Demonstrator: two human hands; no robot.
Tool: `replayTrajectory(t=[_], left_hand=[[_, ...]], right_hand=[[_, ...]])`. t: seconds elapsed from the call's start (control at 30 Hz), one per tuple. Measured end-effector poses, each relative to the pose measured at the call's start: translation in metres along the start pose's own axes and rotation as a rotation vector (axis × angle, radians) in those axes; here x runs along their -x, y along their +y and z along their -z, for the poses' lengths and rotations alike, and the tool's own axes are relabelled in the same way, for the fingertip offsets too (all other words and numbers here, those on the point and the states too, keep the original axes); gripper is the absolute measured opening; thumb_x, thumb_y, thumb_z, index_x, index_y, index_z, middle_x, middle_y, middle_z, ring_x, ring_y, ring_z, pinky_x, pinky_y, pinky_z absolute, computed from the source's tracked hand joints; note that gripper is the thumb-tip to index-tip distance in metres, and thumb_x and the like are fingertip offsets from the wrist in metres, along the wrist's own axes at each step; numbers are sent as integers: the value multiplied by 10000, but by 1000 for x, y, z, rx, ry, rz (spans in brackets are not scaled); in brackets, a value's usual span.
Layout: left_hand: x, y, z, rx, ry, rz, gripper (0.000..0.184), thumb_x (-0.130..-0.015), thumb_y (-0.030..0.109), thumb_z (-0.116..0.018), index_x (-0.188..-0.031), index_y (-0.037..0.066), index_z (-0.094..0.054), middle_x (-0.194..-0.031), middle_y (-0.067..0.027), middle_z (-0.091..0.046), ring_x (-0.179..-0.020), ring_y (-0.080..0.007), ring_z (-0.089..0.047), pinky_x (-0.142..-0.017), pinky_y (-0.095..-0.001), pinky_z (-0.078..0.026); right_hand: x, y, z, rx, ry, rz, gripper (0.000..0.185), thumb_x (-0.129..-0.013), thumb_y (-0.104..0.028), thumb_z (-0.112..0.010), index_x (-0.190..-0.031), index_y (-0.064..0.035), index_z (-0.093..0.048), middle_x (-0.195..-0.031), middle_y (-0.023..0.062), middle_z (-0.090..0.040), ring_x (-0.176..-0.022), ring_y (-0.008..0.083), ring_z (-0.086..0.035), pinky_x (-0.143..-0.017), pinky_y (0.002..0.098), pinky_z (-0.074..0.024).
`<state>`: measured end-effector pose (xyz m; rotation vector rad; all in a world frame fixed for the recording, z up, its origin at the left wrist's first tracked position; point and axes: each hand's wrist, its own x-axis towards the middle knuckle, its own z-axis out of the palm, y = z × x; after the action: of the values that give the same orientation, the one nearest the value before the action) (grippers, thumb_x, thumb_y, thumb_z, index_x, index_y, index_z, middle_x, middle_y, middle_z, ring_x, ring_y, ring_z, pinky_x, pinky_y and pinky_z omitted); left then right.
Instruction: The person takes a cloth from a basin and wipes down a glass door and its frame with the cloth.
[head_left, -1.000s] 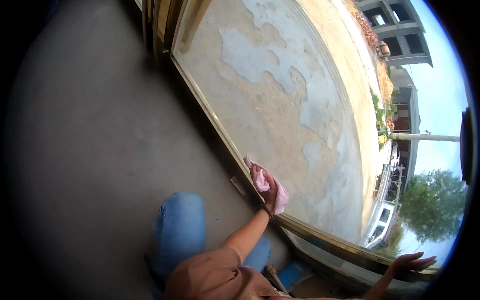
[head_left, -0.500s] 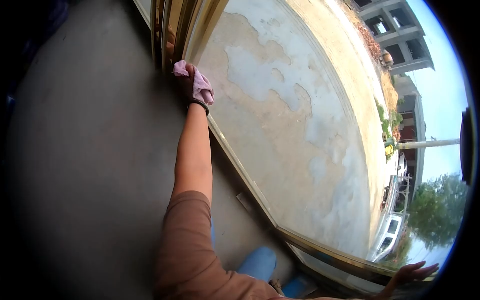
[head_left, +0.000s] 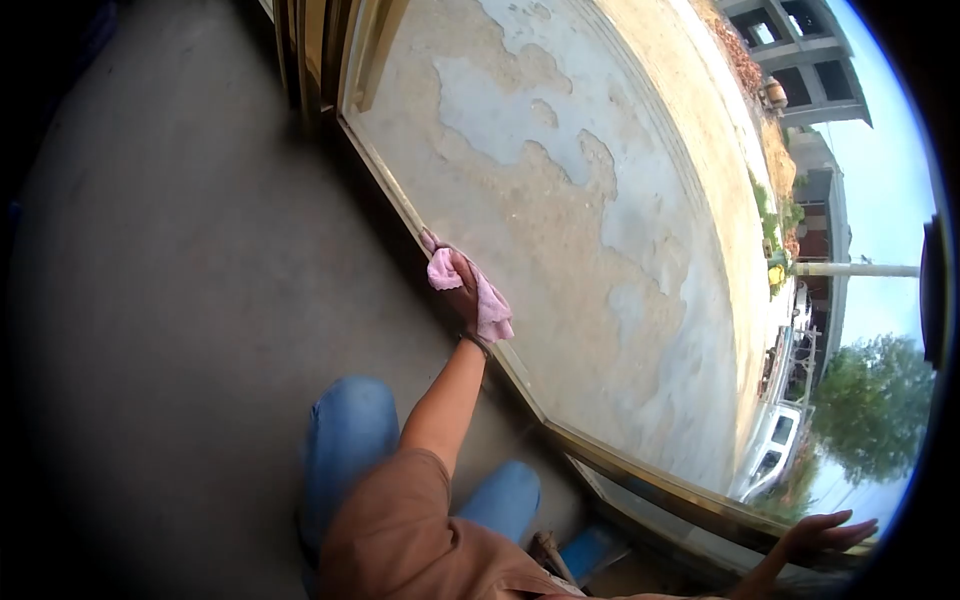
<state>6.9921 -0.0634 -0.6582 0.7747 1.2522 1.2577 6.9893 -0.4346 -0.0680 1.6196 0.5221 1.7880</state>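
Note:
My left hand (head_left: 461, 291) is wrapped round a pink cloth (head_left: 491, 311) and presses it to the bottom rail (head_left: 388, 187) of a gold metal frame with glass in it. A dark band circles that wrist, below a brown sleeve. At the lower right, my right hand (head_left: 828, 533) has its fingers apart and holds nothing. It is beside the gold frame member (head_left: 665, 487) that runs toward the lower right; whether it touches the frame, I cannot tell.
My knees in blue jeans (head_left: 352, 425) are over the grey floor (head_left: 190, 270). Upright gold profiles (head_left: 318, 55) stand at the top left. Near my legs lies a blue object (head_left: 583, 552). Through the glass show concrete ground (head_left: 560, 260), a white vehicle (head_left: 774, 450), a tree and buildings.
My left hand went with the cloth up to the corner by the gold profiles, then came partway back along the rail. My right hand has hardly moved. The view has shifted slightly.

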Motion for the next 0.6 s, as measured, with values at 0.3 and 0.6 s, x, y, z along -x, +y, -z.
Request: replayTrajectory(t=[0.3, 0.6], left_hand=[[287, 44, 56, -116, -207, 604, 278, -1091, 209, -441, -1226, -32, -468, -1329, -201, -476, -1157, -315, -539, -1005, -382, -450], [95, 70, -18, -122, 95, -212, 357, -1079, 235, -458, -1313, -30, -511, -1307, -251, -573, -1162, -388, -612, -946, -450, -508]], right_hand=[[0, -4, 1, 19, 19, -18, 549, -1086, -359, -366, -1498, -6, -446, -1506, 219, -488, -1328, 395, -539, -1077, 505, -452], [11, -19, 11, -164, -89, -129, 608, -1088, -437, -403, -1568, -68, -347, -1619, 230, -281, -1489, 381, -306, -1192, 511, -333]])
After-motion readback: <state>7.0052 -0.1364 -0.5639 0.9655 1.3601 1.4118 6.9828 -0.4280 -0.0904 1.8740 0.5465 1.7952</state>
